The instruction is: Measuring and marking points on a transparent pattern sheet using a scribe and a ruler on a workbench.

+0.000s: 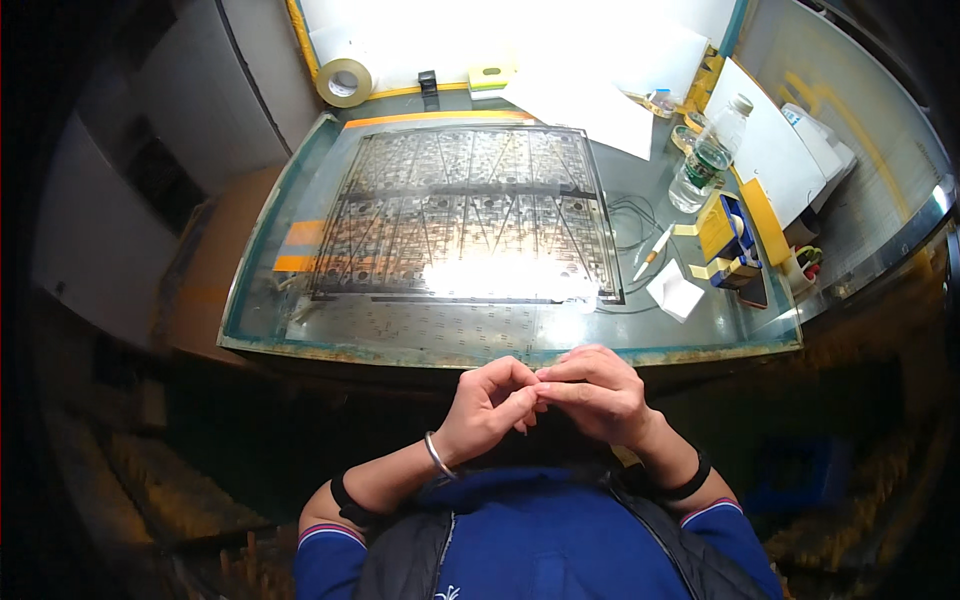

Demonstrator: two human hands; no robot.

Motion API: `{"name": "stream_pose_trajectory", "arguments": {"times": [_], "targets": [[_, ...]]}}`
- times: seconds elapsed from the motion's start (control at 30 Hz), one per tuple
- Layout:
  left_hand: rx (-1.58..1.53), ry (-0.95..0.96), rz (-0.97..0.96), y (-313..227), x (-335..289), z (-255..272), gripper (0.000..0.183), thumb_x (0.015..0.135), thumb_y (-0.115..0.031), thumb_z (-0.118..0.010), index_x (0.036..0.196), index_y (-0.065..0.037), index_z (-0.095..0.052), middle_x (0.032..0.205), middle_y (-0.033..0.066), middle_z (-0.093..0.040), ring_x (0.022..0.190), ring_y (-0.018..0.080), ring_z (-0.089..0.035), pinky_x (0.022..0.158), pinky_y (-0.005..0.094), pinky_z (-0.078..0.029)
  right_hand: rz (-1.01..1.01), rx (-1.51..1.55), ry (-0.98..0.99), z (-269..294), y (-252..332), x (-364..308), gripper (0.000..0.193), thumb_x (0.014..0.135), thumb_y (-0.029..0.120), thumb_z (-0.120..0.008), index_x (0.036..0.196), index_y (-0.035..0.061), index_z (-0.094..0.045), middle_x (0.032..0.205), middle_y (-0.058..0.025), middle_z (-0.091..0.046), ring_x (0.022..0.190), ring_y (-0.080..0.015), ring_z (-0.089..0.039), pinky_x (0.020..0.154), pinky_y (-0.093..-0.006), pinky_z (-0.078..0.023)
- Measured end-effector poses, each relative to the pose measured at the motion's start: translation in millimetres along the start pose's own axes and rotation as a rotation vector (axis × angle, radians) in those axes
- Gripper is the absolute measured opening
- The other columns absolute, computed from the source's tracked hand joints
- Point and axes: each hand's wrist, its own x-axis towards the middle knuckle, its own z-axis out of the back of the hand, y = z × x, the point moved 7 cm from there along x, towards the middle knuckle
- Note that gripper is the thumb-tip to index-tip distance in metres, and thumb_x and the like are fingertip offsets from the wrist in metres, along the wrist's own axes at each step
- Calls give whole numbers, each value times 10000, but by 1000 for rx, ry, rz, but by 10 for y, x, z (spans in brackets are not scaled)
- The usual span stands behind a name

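Note:
Just off the table's near edge, my left hand (488, 405) and my right hand (602, 395) meet at the fingertips. Each is closed in a pinch, with thumbs and forefingers touching in the middle. Whatever lies between the fingers, if anything, is hidden or too small to name. Beyond them a large transparent film sheet (405, 175) with a dense dark printed pattern lies flat on the glass-topped table (262, 300). A bright glare covers part of its near side. Neither hand touches the sheet.
Along the right stand a water bottle (708, 155), a blue-and-yellow tape dispenser (728, 228), a pen-like knife (654, 252) and a folded white paper (676, 291). At the back are a tape roll (344, 82) and white paper sheets (610, 118). A panel (830, 130) rises on the right.

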Motion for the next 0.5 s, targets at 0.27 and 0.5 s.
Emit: {"name": "stream_pose_trajectory", "arguments": {"times": [0.27,0.5], "targets": [[-192,17,181,206,-36,39,156,965,-126,-614,1023,16,-645,841,94,-690,694,122,-662,613,243,-554,-144,99,4,-67,-103,-58,190,777,-21,-739,953,42,-701,906,-98,-707,793,-256,-685,674,-335,-533],[-133,64,319,412,-86,91,284,968,-210,-641,1115,32,-662,914,117,-707,776,156,-696,687,277,-584,-377,104,-129,71,-338,-19,152,794,-58,-725,910,24,-671,945,-121,-704,844,-248,-682,750,-326,-541]]}}
